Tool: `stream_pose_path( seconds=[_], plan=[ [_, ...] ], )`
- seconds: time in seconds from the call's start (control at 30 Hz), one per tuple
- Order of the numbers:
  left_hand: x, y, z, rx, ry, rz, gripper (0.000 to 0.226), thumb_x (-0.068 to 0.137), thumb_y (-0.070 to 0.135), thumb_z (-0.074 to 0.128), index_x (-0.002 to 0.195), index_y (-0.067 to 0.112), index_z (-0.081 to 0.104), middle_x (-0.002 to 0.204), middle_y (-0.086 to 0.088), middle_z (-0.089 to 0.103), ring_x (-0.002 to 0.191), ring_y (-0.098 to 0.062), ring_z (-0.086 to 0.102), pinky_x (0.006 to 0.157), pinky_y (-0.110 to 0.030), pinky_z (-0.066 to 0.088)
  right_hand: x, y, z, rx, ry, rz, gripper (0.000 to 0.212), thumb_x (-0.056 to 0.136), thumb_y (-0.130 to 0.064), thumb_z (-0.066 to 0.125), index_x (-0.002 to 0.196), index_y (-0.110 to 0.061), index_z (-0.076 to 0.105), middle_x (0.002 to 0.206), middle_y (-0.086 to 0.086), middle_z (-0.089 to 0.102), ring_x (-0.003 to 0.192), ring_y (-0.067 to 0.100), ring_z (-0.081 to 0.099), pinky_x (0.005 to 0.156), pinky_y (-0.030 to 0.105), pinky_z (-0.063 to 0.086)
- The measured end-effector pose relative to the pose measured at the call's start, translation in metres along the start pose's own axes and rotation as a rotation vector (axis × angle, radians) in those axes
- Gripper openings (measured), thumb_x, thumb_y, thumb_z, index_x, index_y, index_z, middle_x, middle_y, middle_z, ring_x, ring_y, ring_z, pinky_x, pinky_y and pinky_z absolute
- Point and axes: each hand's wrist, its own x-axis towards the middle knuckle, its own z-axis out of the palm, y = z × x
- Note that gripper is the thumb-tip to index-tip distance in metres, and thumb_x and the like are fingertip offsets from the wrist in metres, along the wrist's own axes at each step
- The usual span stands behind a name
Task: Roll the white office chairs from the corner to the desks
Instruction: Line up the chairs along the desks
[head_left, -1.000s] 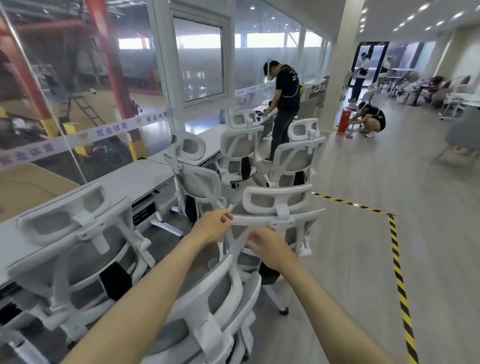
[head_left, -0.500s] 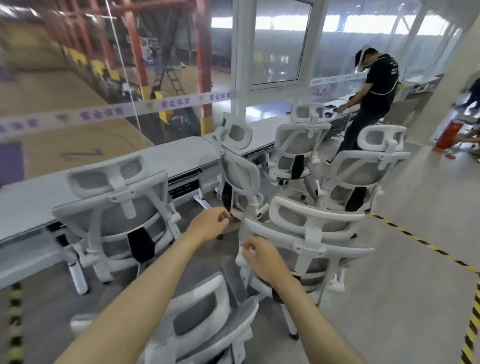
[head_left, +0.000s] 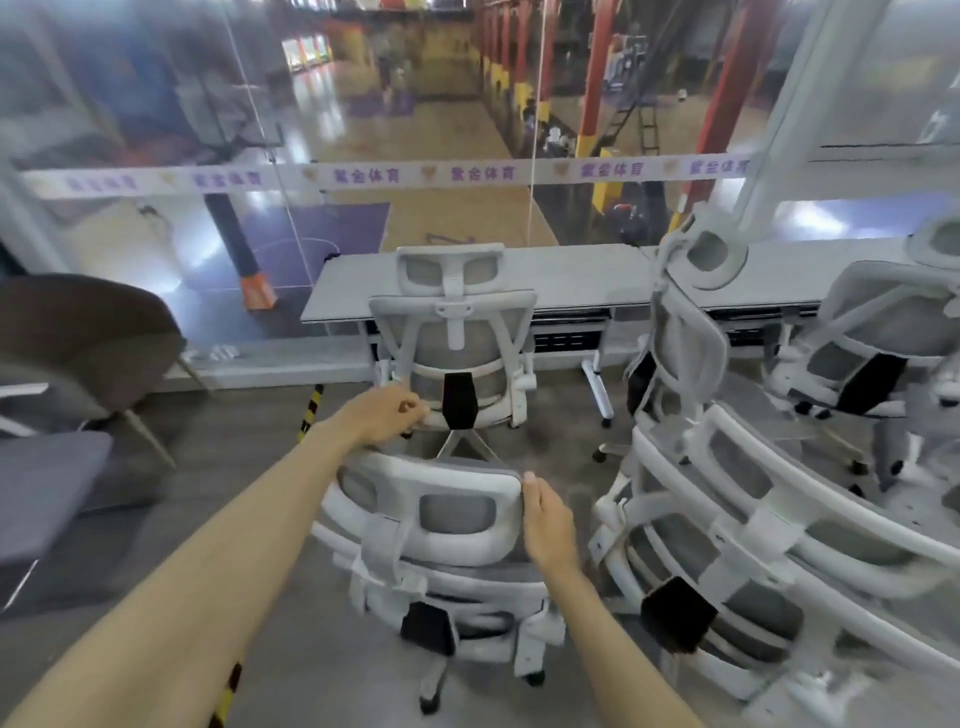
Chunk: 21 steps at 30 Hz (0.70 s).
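Since 0.5 s ago the view has swung left and the right hand (head_left: 548, 525) has quit the right-side white mesh chair (head_left: 737, 519). Long grey desk (head_left: 571, 280) runs along the glass wall, w/ a white mesh office chair (head_left: 457, 332) tucked at it. Nearest white mesh-back chair (head_left: 441, 519) stands just behind that one. Right hand lies w/ straight fingers against its headrest's right edge. Left hand (head_left: 382, 415) has curled fingers; can't tell if it holds anything.
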Motion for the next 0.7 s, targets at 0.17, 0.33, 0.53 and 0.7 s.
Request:
stream_pose_path(
  seconds=[0.17, 0.33, 0.53, 0.7],
  plan=[
    [-0.051, -0.019, 0.008, 0.135, 0.117, -0.138, 0.065, 0.107, 0.054, 0.021, 0.087, 0.016, 0.071, 0.094, -0.004, 0.070, 0.092, -0.026, 0.063, 0.088, -0.043, 0.050, -0.034, 0.053, 0.025, -0.348, 0.110, 0.125, 0.061, 0.105, -0.050, 0.018, 0.090, -0.019, 0.068, 0.085, -0.003, 0.063, 0.098, 0.024, 0.059, 0.092, 0.046, 0.042],
    [-0.075, -0.031, 0.028, 0.003, 0.340, -0.095, 0.069, 0.108, 0.045, 0.026, 0.073, 0.014, 0.075, 0.061, 0.005, 0.064, 0.064, -0.012, 0.060, 0.073, -0.035, 0.047, -0.039, 0.089, 0.051, -0.593, 0.122, -0.021, 0.035, 0.091, -0.027, 0.035, 0.064, -0.021, 0.056, 0.062, -0.002, 0.059, 0.076, 0.030, 0.059, 0.074, 0.048, 0.051],
    [-0.080, -0.019, 0.047, 0.086, 0.448, -0.068, 0.058, 0.107, 0.038, 0.026, 0.073, 0.012, 0.065, 0.062, -0.004, 0.060, 0.063, -0.026, 0.058, 0.072, -0.044, 0.050, -0.004, 0.110, 0.033, -0.625, 0.238, -0.141, 0.040, 0.097, -0.027, 0.025, 0.067, -0.019, 0.050, 0.064, 0.001, 0.060, 0.071, 0.028, 0.055, 0.069, 0.040, 0.041],
    [-0.073, -0.024, 0.060, 0.013, 0.562, 0.198, 0.053, 0.109, 0.035, 0.027, 0.069, 0.020, 0.058, 0.059, 0.005, 0.050, 0.062, -0.016, 0.049, 0.068, -0.043, 0.044, 0.036, 0.107, 0.008, -0.696, 0.250, -0.187, 0.028, 0.092, -0.005, 0.041, 0.077, -0.004, 0.066, 0.073, 0.012, 0.066, 0.074, 0.036, 0.062, 0.077, 0.044, 0.043]
  ],
)
